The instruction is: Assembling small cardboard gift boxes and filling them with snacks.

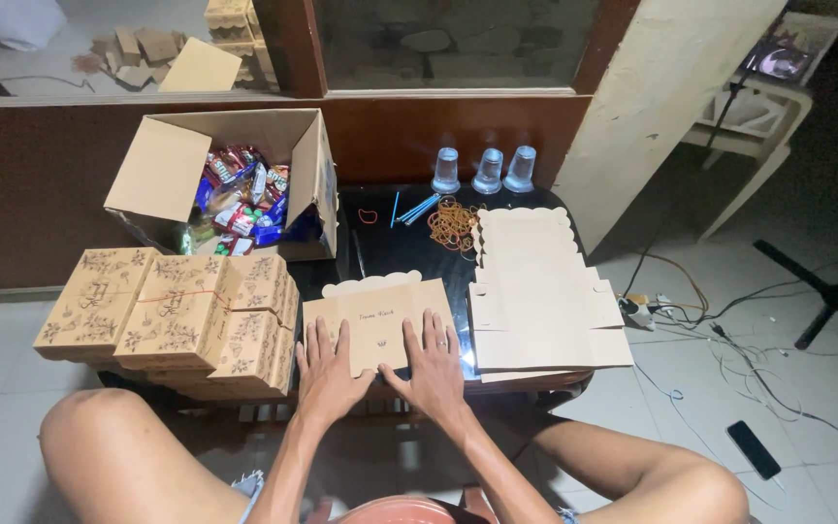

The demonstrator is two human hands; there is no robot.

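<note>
A flat, unfolded brown cardboard box [377, 309] with a scalloped top edge lies on the small black table [380, 233] in front of me. Both hands press down flat on its near part. My left hand [327, 374] rests on the lower left of the sheet, fingers spread. My right hand [434, 364], with a ring on one finger, rests on the lower right. Neither hand grips anything.
Folded printed boxes [172, 315] are stacked at the left. An open carton of wrapped snacks [235, 189] stands behind them. A stack of flat box blanks [540, 291] lies at the right, with rubber bands [453, 223], blue straws [414, 209] and three plastic cups [487, 170] beyond. Cables and a phone [754, 448] lie on the floor.
</note>
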